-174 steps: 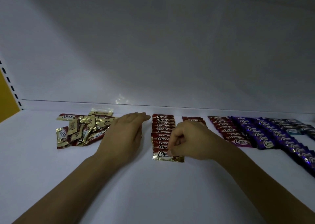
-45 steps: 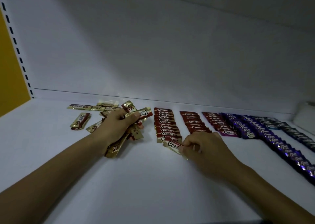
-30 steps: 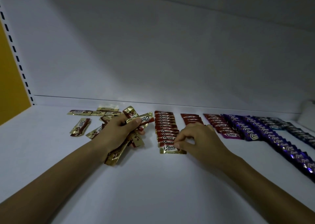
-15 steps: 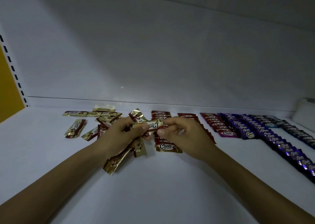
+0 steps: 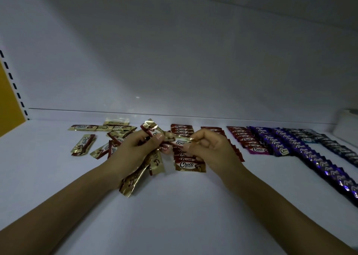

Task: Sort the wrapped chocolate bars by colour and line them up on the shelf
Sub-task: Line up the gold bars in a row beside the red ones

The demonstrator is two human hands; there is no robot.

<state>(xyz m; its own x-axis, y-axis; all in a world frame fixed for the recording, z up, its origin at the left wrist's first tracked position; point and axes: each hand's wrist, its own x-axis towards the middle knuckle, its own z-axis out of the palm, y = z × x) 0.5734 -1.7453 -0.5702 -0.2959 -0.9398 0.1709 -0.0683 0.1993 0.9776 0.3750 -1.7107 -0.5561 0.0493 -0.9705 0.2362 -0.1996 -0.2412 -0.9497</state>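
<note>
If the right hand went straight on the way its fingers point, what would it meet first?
Probably the left hand, gripping the other end of the gold bar that the right hand pinches; they look level, though depth is unclear.

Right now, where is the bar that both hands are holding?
The bar is mid-frame in the head view, held between the left hand and the right hand, over the near end of the leftmost neat row.

The shelf [image 5: 174, 219] was white. Gold bars [image 5: 83, 144] at eleven o'clock bore dark red panels and white lettering. Red rows [image 5: 242, 137] lay at twelve, purple rows [image 5: 275, 142] at two, a yellow panel [image 5: 7, 103] edged by black dashes [image 5: 18, 95] at nine.
</note>
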